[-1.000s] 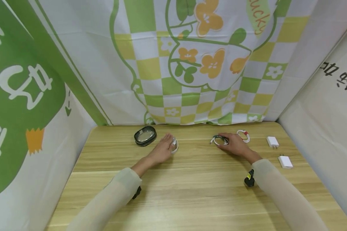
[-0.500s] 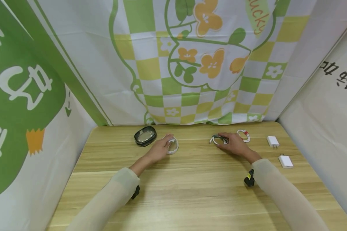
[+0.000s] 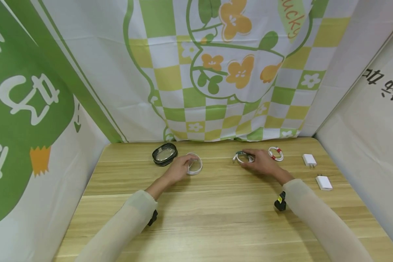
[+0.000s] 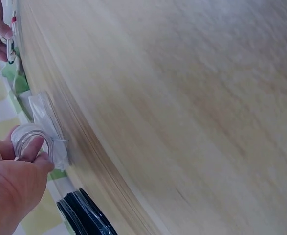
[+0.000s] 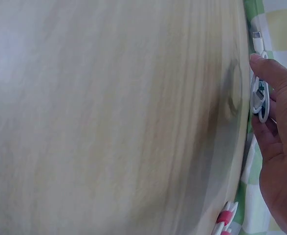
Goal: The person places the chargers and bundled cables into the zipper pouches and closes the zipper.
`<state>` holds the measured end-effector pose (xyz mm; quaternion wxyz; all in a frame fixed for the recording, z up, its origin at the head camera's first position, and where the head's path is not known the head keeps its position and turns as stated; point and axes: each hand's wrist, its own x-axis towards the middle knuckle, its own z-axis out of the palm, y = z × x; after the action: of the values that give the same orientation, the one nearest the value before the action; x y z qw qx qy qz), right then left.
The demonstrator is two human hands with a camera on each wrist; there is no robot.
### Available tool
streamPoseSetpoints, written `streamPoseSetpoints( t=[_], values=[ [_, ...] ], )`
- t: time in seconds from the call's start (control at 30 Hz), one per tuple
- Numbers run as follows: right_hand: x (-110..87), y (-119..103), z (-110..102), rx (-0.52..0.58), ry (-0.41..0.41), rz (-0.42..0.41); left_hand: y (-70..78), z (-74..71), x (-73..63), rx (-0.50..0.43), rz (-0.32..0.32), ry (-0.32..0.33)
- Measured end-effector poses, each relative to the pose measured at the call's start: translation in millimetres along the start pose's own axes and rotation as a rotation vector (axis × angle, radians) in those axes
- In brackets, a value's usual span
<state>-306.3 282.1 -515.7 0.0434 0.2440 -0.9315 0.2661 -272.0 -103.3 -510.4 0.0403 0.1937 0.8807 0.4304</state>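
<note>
- Right hand (image 3: 261,162): thumb and fingers pinch a coiled cable (image 5: 259,93) over the bench (image 3: 209,222).
- Cable: long axis side to side, one plug pointing left in the head view.
- Left hand (image 3: 178,169): fingers curled on the clear pouch (image 3: 195,167), near the black pouch (image 3: 165,154).
- Hidden: cable's right end, pouch's left edge, behind fingers; the held loop's nature is unclear.

pale wooden table (image 3: 196,222), dark-rimmed pouch (image 3: 164,154), red-tied cable (image 3: 281,157), two white plugs (image 3: 309,160)
</note>
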Motion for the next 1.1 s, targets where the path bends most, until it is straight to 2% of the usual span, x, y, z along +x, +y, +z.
streamPoseSetpoints(
  t=[0.1, 0.33, 0.73, 1.1],
  values=[
    [1.5, -5.7, -1.3, 0.001, -0.001, 0.002, -0.4, -1.0, 0.3, 0.020, -0.009, 0.026],
    [7.2, -13.2, -0.3, -0.011, 0.000, -0.032, -4.2, -4.7, 1.4, 0.071, 0.022, 0.078],
    [19.9, -37.1, 2.4, 0.013, 0.015, -0.122, -11.1, -13.1, 6.3, 0.173, 0.055, 0.025],
    [32.6, -57.5, 9.4, 0.002, 0.010, -0.171, -10.3, -17.5, 7.2, 0.220, 0.063, -0.024]
  ],
)
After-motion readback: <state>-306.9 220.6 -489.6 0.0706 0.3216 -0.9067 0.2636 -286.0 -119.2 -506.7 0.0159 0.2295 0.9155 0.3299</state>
